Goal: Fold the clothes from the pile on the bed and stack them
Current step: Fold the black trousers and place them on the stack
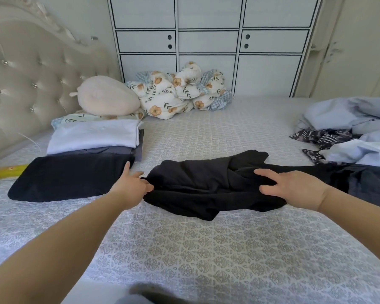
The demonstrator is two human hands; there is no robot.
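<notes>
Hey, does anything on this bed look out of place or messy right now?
The black garment in the middle is bunched and wrinkled, not spread flat, with the left hand pinching its edge and the right hand resting on it. The folded stack looks tidy.

Between the left hand (131,183) and right hand (294,189) lies a crumpled plain black cloth garment (206,183). Left of the left hand: a flat folded navy garment (68,178), then a folded white cloth (92,134) over grey. Beyond the right hand, pale blue crumpled fabric (349,115) and dark white-printed cloth (323,137). Under both hands, a white bedspread with grey medallion print (195,249).
</notes>
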